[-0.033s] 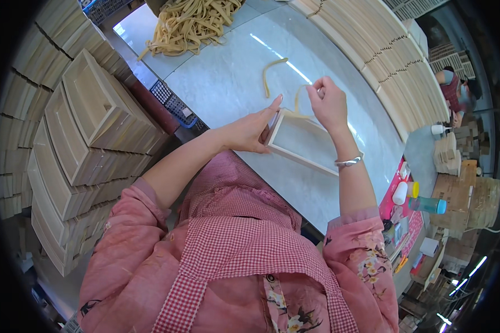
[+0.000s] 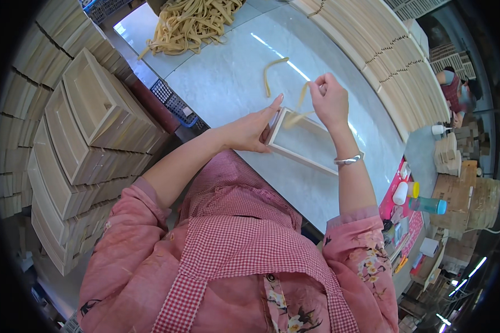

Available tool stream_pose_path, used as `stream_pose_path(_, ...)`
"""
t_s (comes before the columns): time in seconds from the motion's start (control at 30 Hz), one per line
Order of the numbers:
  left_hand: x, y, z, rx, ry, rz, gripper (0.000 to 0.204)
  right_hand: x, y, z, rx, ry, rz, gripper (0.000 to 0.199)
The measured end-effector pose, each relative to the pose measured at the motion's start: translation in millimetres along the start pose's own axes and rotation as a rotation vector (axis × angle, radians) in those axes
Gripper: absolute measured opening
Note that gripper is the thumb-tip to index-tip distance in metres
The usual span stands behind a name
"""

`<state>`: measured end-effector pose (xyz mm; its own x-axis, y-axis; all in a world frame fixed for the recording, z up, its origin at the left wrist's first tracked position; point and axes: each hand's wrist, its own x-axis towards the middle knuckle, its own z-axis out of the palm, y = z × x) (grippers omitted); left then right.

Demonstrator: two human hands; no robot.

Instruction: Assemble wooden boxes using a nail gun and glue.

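Observation:
A light wooden frame (image 2: 300, 156), rectangular and shallow, lies on the pale table in front of me. My left hand (image 2: 254, 129) grips its left end, thumb at the near side and fingers at the far corner. Above the frame's far side, my right hand (image 2: 330, 101) is closed in a pinch on a flat tan band (image 2: 302, 95). The band hangs down from the fingers in a loop, its lower part blurred over the frame's left end. Another tan band (image 2: 266, 77) lies curved on the table just beyond my hands.
A heap of tan bands (image 2: 191, 25) sits at the table's far left. Long stacks of wooden pieces (image 2: 380, 55) line the far right edge. Stacked wooden frames (image 2: 83, 127) rise at my left, beside a dark basket (image 2: 172, 102). Bottles (image 2: 425, 205) stand at right; another person (image 2: 455, 94) is beyond.
My right hand has risen slightly, lifting the band away from the frame's far left corner. The left hand and the frame stay put.

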<state>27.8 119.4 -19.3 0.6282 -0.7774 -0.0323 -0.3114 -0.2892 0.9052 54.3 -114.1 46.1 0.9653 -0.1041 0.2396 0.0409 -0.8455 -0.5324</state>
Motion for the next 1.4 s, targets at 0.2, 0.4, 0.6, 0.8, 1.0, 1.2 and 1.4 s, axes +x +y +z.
stream_pose_path(0.2, 0.5, -1.7, 0.9, -0.021, -0.009, -0.009, 0.131, -6.6, -6.6, 6.3, -0.025, -0.188, -0.085, 0.015)
stream_pose_path(0.4, -1.7, -1.8, 1.0, -0.036, -0.025, -0.022, 0.132, 11.6, -6.5, -21.6, 0.083, 0.224, -0.142, 0.016)
stream_pose_path(0.6, 1.4, -4.5, 2.3, -0.054, -0.003, -0.016, 0.132, 9.1, -9.4, -22.0, 0.017, 0.006, -0.127, 0.017)
stream_pose_path(0.8, -1.1, 1.5, -0.9, -0.074, -0.011, -0.078, 0.127, -30.0, -12.2, 15.9, 0.224, -0.31, -0.091, 0.014)
stream_pose_path(1.0, 2.1, -7.3, 0.4, -0.042, 0.002, 0.01, 0.119, -59.9, -29.2, 14.7, 0.238, -0.479, -0.077, 0.014)
stream_pose_path(1.2, 5.9, -28.6, 5.9, 0.227, 0.2, 0.243, 0.098, -115.3, -74.7, 3.8, -0.158, -0.364, -0.101, 0.019)
stream_pose_path(1.4, 22.0, -41.5, 5.8, 0.445, 0.161, 0.144, 0.099, -163.6, -79.4, 35.9, -0.023, -0.231, -0.184, 0.018)
